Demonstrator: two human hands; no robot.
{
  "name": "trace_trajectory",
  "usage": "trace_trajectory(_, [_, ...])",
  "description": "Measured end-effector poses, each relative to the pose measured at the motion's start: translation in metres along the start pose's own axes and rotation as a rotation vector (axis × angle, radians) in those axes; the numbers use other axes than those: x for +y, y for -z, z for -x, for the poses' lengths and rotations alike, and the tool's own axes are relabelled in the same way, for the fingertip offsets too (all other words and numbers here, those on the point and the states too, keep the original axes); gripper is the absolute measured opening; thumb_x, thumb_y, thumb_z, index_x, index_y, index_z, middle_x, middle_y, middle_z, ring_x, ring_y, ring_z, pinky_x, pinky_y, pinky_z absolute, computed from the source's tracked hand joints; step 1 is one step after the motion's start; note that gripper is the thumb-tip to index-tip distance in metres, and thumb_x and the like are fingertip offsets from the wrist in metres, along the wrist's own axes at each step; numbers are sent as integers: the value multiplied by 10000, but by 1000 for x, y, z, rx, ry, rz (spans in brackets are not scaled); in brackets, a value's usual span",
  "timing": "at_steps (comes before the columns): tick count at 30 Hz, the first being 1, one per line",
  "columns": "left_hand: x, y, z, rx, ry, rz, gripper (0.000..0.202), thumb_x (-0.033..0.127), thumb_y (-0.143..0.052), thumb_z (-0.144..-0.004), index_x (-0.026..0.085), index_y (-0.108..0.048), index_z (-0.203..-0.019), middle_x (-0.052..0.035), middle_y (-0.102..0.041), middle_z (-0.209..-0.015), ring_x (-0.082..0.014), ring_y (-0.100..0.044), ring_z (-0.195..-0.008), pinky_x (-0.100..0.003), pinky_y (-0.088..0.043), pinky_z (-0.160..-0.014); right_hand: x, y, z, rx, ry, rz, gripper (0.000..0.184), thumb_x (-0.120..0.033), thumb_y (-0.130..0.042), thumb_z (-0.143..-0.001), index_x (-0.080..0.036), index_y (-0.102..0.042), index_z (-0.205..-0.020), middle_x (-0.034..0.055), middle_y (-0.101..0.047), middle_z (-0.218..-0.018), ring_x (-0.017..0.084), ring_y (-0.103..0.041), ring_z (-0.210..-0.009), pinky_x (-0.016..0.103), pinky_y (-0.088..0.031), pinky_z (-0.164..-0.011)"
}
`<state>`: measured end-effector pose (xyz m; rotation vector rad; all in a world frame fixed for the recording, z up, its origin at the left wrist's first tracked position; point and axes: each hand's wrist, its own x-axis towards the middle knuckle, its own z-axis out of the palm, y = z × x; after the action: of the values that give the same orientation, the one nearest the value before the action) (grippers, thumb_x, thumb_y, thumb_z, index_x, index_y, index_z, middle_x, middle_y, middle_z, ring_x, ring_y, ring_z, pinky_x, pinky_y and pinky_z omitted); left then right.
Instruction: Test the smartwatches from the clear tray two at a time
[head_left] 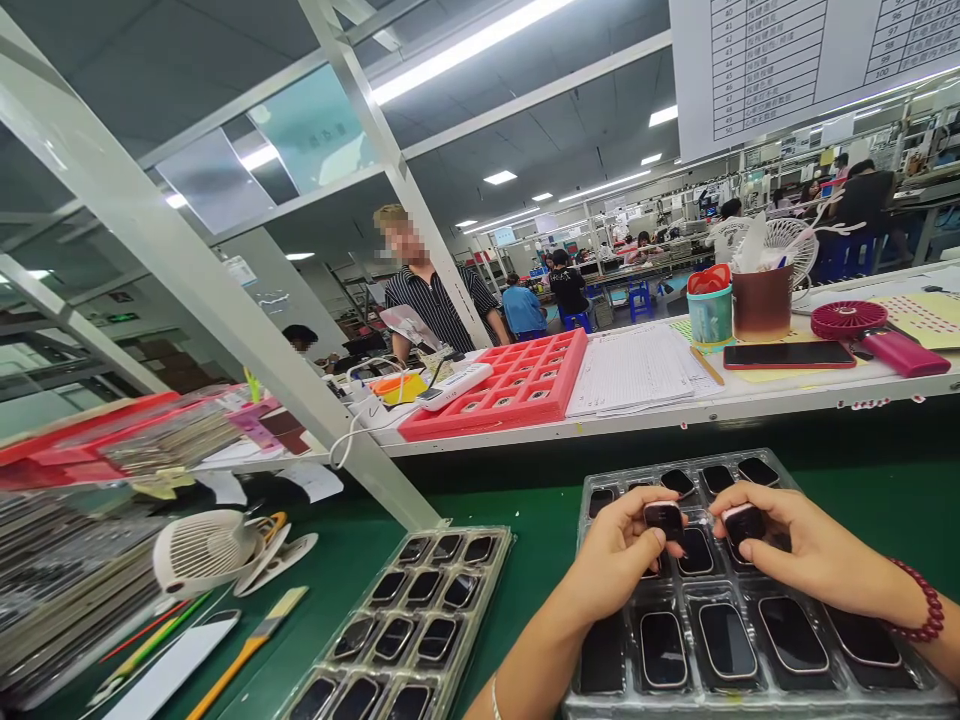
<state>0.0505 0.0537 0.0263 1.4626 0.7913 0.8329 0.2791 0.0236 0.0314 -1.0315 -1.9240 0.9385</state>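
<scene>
Both hands (pixel 619 555) (pixel 795 545) pinch smartwatches (pixel 664 520) above a clear plastic tray (pixel 765 462).

2 bare hands, entered as left hand (pixel 615 552) and right hand (pixel 796 545), are held low and angled inward, backs up, just apart at the fingertips. Each has thumb and fingers closed in a firm pinch. 2 forearms, left forearm (pixel 525 670) and right forearm (pixel 937 650), rise from the lower corners, wrists gently bent.

Left hand (pixel 611 560): one thin silver-coloured bangle (pixel 495 698) at wrist. Right hand (pixel 795 545): one dark red round-bead bracelet (pixel 926 605) at wrist.
</scene>
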Motion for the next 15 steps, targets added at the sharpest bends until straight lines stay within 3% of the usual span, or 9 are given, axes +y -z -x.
trace_trajectory(4, [2, -1, 0, 7, 23, 3, 361, 163, -599, -755, 155, -580, -1115, -87, -671, -972, -128, -658, -688, -186, -404, -531, 0, -1, 2, -15, -20, 2, 224, -159, -539, -789, -216, -616, -991, 21, -670, -899, 181, -604, -731, 280, -486, -660])
trace_trajectory(8, [6, -2, 2, 22, 55, 32, 469, 72, -593, -666, 162, -561, -1125, -66, -656, -980, -117, -648, -707, -190, -403, -558, 2, -1, 4, -46, -33, -21, 360, -149, -596, -716, -207, -588, -1071, 17, -635, -915, 151, -557, -667, 260, -487, -613])
trace_trajectory(15, [4, 2, -3, -10, 41, 177, 573, 17, -608, -587, 193, -524, -1126, -41, -666, -943, -98, -634, -642, -175, -400, -527, 8, -2, 4, -33, -10, 0, 337, -255, -579, -824, -222, -583, -1159, 48, -662, -1036, 197, -626, -777, 298, -522, -684])
